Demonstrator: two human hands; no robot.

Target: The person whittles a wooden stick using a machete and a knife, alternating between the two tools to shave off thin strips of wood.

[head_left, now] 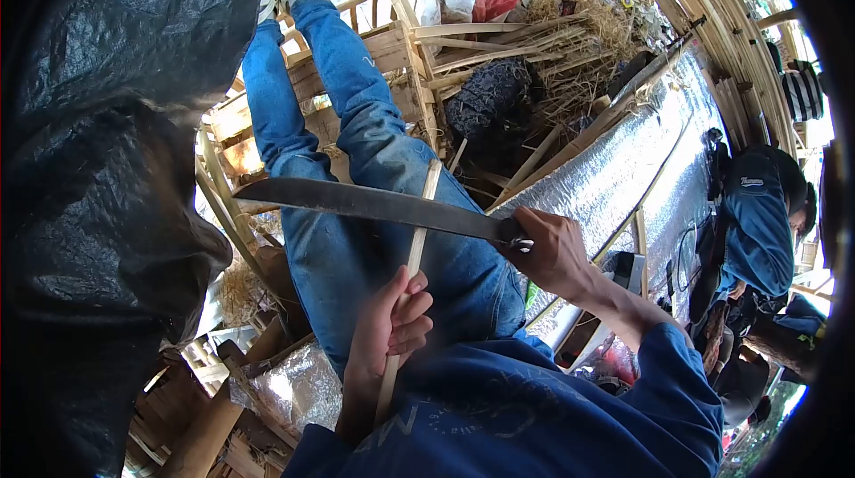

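Observation:
My right hand (pixel 554 253) is closed round the handle of a machete (pixel 374 203). Its long dark blade reaches left across my thighs and crosses over a thin bamboo strip (pixel 426 211). My left hand (pixel 398 322) wraps its fingers round the lower part of that pale strip. The strip's top end points up and away from me past the blade, and its bottom end lies against my blue shirt (pixel 525 398). My legs in blue jeans (pixel 392 157) stretch out below the blade.
A black plastic sheet (pixel 89 211) hangs along the left. Split bamboo and straw (pixel 570 60) lie in a heap at the far side, near a black plastic bundle (pixel 490 100). Silver foil sheeting (pixel 614 157) covers the right. Another person (pixel 757 220) sits at the far right.

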